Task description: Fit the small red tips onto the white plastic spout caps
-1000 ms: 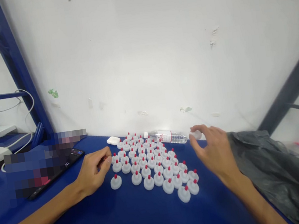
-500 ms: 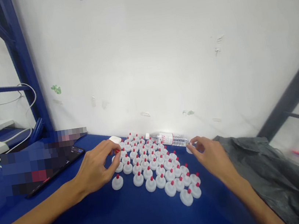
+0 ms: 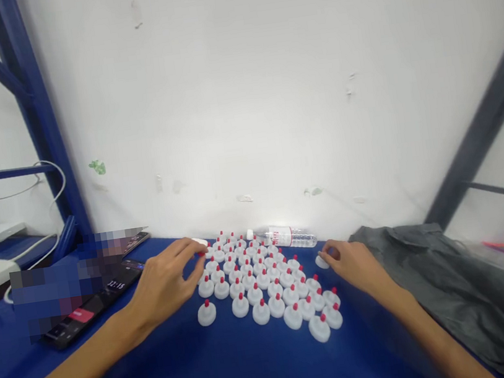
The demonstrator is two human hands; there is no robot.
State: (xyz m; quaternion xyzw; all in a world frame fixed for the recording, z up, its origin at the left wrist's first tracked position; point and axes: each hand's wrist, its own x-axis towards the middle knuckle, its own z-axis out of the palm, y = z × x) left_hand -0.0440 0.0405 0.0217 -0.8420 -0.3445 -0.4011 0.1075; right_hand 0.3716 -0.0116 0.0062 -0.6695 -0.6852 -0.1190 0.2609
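Right of the bottle (image 3: 303, 237), the right hand (image 3: 350, 263) pinches a white cap (image 3: 321, 262) between nearly closed fingertips. Left of the bottle, the left hand's (image 3: 164, 282) slightly parted fingertips flank a red tip (image 3: 202, 254); grip unclear.

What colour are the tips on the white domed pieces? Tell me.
The tips are red, seen best in the head view, the only one.

Left hand (image 3: 166, 281) at a red tip (image 3: 202, 253), left of clustered caps (image 3: 260, 313). Right hand (image 3: 350, 263) pinching lone cap (image 3: 321, 262). Bottle (image 3: 303, 237) lying along table's (image 3: 188, 373) back edge.
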